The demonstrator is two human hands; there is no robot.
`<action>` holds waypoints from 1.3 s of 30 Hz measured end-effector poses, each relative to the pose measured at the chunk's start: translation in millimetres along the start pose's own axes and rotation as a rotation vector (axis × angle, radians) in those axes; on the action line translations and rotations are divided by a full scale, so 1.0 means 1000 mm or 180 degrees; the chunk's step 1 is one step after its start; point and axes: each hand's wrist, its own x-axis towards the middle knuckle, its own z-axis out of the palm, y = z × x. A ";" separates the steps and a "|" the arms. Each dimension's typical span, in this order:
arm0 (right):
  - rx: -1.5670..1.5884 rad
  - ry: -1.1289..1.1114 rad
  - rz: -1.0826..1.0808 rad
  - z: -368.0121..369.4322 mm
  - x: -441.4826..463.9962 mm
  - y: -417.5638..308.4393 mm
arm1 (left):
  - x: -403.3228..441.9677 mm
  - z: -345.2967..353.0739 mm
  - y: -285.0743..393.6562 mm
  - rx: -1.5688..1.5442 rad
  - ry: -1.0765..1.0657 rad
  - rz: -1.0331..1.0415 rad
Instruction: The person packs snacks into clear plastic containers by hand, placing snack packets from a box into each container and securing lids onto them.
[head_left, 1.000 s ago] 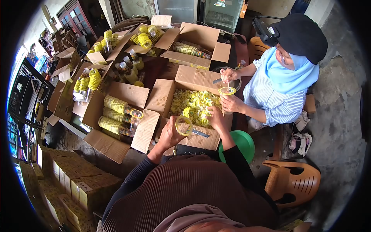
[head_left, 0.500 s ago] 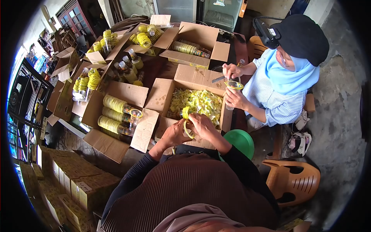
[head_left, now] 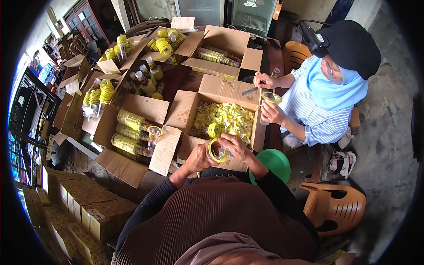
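Yellow-rimmed clear container: left hand curls round it; right fingers pinch near its rim.

From up here I see my left hand gripping a clear, yellow-rimmed cup, my right hand at its rim — both at the near edge of an open carton full of yellow-and-white pieces. On the right, a co-worker holds another yellow-rimmed cup; a green basin sits below.

Left hand partly hidden behind yellow-rimmed container, container's base unseen.
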 end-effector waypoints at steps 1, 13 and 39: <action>0.0000 -0.0008 -0.0005 0.002 0.000 0.002 | 0.001 0.002 0.005 0.0090 0.0103 -0.0197; 0.2360 0.1013 0.0559 0.034 0.003 0.042 | -0.004 0.038 -0.013 0.1088 0.0877 -0.0401; -0.0827 -0.0584 -0.0164 0.005 0.007 -0.042 | 0.002 -0.026 -0.010 -0.2109 -0.1623 -0.0989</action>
